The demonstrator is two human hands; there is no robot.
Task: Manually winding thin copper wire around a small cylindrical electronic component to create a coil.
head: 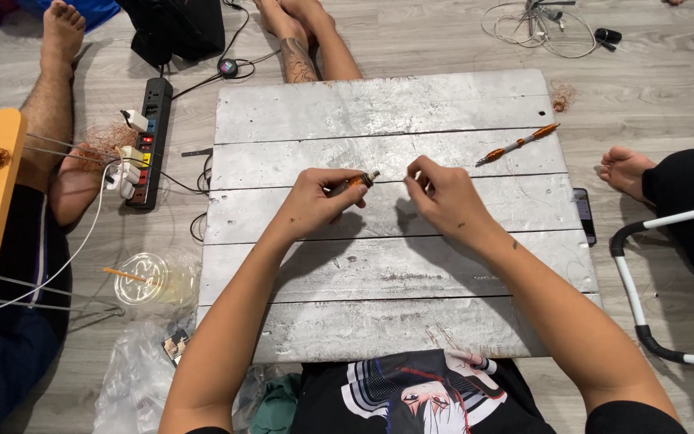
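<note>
We are holding small orange tool [353,184] in left hand [317,202], fingers pinching it, over worktop [379,265]. Right hand [441,197] fingers pinching together near tip. Second orange tool [517,145] lying untouched.

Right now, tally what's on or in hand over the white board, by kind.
Orange pen-like tools: 2, one in the left hand as the held tool, one loose tool lying near the far right of the board.
Hands over the board: 2, left and right hand, whose fingers are pinched.
Total: 4
</note>
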